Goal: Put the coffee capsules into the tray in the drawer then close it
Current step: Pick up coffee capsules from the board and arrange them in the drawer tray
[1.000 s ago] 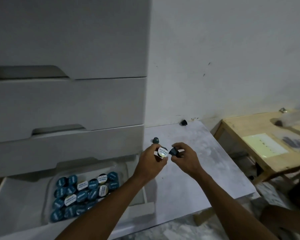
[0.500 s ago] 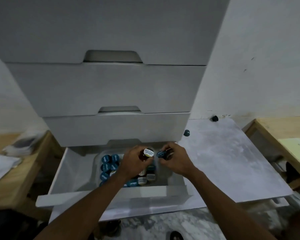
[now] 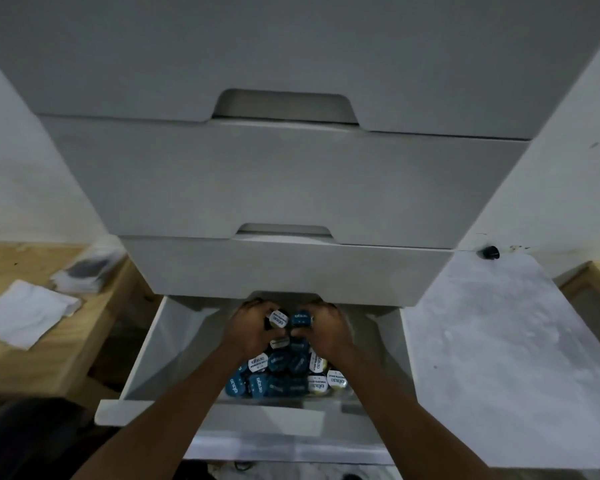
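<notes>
The bottom drawer of a white cabinet stands pulled out. Inside it a tray, mostly hidden, holds several blue and white coffee capsules. My left hand is over the back of the tray, shut on a white-lidded capsule. My right hand is beside it, shut on a blue-lidded capsule. The two held capsules almost touch. One dark capsule lies on the white board at the wall, to the right.
Two shut drawers overhang the open one just above my hands. A white board lies to the right. A wooden table on the left carries a white cloth and a packet. Another wooden edge shows far right.
My view has swung left from the white board to face the drawer. Both hands, each holding a capsule, have moved from above the board to over the back of the tray.
</notes>
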